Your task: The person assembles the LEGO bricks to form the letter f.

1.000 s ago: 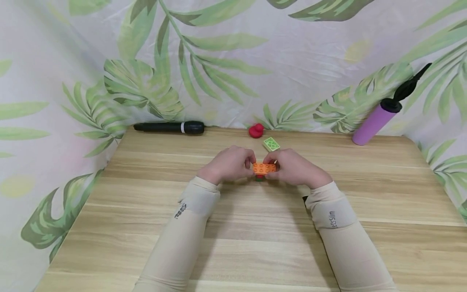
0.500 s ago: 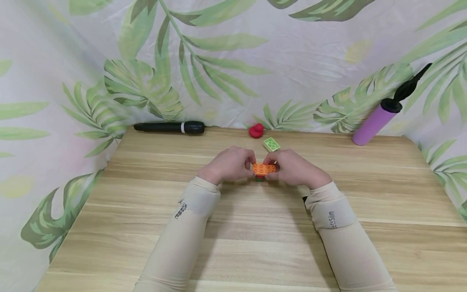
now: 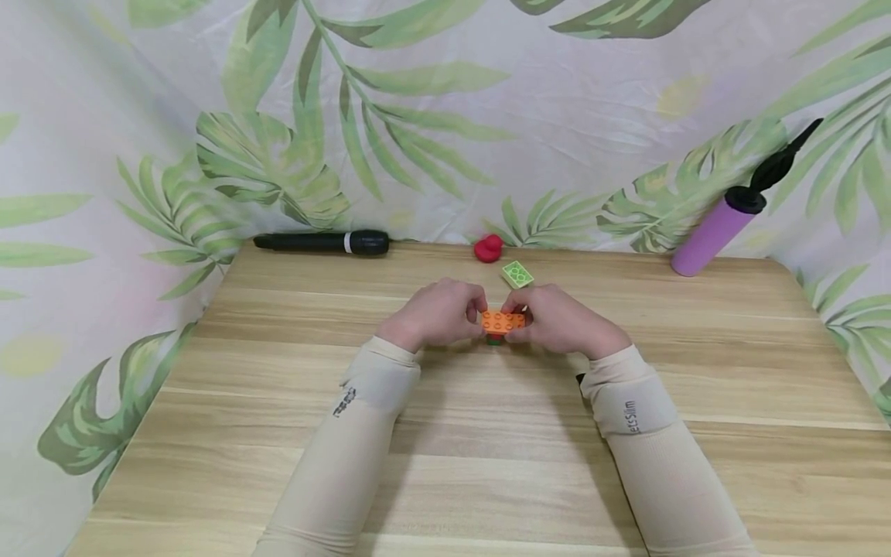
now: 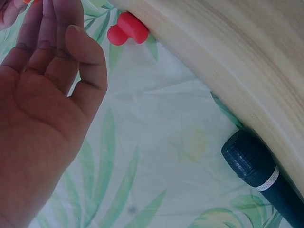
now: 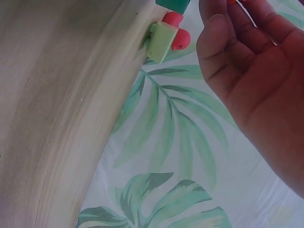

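Observation:
An orange toy building brick (image 3: 501,322) with rows of studs sits between both hands at mid-table. Thumb and fingers of my left hand (image 3: 444,311) pinch its left end. My right hand (image 3: 560,319) grips the right end the same way. Under the orange brick a small red part and a dark green block (image 5: 175,4) show, stacked down to the table. In both wrist views only slivers of orange appear at the fingertips, at the top edge. Just beyond the hands lies a light green brick (image 3: 518,275), its hollow underside up.
Behind the light green brick sits a red rubber duck (image 3: 488,248) at the table's back edge. A black microphone-shaped thing (image 3: 322,243) lies at the back left. At the back right a purple hand pump (image 3: 711,232) with a black top leans against the leaf-patterned cloth (image 3: 431,139).

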{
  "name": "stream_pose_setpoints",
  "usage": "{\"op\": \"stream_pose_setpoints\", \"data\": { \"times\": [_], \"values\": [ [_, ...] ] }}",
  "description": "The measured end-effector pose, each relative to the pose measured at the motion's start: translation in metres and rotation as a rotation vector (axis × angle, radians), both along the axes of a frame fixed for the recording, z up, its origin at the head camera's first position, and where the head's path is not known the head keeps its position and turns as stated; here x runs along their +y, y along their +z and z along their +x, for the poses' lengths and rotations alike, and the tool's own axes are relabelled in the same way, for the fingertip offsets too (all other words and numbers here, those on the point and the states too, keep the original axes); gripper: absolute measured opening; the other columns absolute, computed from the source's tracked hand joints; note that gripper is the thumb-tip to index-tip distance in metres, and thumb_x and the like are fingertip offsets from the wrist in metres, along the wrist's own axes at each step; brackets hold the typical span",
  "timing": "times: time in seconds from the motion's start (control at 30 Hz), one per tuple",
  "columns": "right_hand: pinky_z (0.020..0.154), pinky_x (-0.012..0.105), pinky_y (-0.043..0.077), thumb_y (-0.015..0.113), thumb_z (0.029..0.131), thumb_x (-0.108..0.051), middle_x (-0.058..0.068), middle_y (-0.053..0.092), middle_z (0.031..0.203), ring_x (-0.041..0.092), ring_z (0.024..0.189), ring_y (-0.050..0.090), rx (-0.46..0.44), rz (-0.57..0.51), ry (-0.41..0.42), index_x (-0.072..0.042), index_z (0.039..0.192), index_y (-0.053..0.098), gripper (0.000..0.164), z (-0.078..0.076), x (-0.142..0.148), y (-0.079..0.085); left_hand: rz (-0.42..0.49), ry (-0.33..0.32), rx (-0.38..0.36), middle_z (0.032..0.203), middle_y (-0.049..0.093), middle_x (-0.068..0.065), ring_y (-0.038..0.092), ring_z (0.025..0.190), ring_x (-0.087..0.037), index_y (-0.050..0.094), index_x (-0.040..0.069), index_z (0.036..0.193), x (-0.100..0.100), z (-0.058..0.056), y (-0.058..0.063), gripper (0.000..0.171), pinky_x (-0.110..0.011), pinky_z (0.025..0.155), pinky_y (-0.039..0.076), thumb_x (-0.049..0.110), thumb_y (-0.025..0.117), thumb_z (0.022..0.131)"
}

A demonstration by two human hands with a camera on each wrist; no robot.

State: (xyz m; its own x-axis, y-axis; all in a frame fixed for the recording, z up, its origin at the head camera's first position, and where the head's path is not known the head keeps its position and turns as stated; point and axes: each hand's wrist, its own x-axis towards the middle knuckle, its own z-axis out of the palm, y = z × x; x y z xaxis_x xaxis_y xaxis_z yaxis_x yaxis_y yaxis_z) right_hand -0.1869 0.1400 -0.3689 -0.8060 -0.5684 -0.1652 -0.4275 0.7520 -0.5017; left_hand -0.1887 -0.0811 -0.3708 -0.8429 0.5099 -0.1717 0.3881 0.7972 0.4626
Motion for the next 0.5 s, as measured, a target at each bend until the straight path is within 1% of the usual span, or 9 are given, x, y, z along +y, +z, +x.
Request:
{"op": "stream_pose_setpoints", "data": {
  "times": [0.17,0.37,0.5],
  "values": [
    [0.081,0.036,0.05,0.085,0.091,-0.02,0.004,0.073,0.1,0.019,0.087,0.061,-0.004,-0.009,-0.008,-0.008,0.115,0.074,0.029,-0.0005,-0.0005,-0.0005,0.005,0.008,-0.012,0.091,0.07,0.003,0.063,0.081,-0.016,0.071,0.013,0.11,0.0002,0.0,0.0008,0.022,-0.033,0.074,0.051,0.021,0.079,0.091],
    [0.081,0.036,0.048,0.084,0.092,-0.022,0.003,0.073,0.104,0.019,0.086,0.059,0.003,0.012,0.005,-0.011,0.116,0.074,0.028,-0.0015,-0.0001,-0.0017,0.01,0.008,-0.016,0.091,0.07,0.003,0.063,0.081,-0.015,0.071,0.012,0.109,-0.0002,-0.0008,-0.0007,0.022,-0.033,0.074,0.051,0.021,0.079,0.09],
    [0.077,0.034,0.05,0.085,0.09,-0.021,0.005,0.073,0.111,0.017,0.082,0.06,-0.028,0.002,0.002,-0.01,0.126,0.071,0.04,-0.0026,0.0073,0.0019,0.0,0.002,-0.019,0.09,0.07,0.003,0.063,0.08,-0.015,0.069,0.013,0.109,-0.0003,-0.0014,-0.0012,0.024,-0.033,0.074,0.051,0.022,0.079,0.09]
  ]
}}
